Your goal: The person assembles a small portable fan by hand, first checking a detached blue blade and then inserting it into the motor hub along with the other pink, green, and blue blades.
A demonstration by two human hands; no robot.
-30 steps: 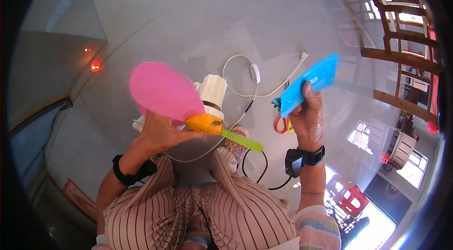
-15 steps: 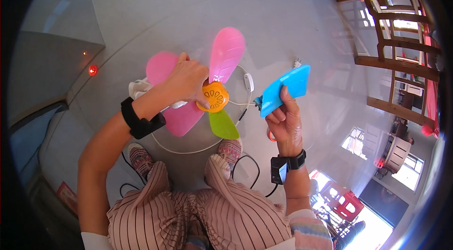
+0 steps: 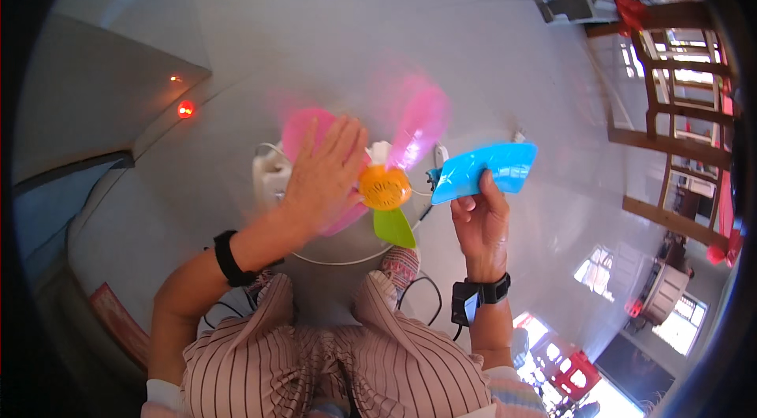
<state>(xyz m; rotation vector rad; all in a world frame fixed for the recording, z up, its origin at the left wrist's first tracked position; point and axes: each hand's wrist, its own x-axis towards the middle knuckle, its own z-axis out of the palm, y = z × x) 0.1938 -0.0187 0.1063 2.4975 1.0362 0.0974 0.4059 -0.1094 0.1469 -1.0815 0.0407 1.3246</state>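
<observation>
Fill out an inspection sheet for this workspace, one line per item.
Surface: glossy grey floor, light reflections on it.
Job's things: orange hub with blurred pink blades and a green blade; white body partly hidden behind the left forearm; curved blue piece.
Clutter: red crate, off to the lower right.
Left hand: fingers extended over a pink blade, left of the hub; contact can't be told.
Right hand: holds the blue piece, thumb on its near face.
Cables: white cord curving below the green blade; black cable looping near the right foot.
Surroundings: wooden furniture upper right; red light at left.
</observation>
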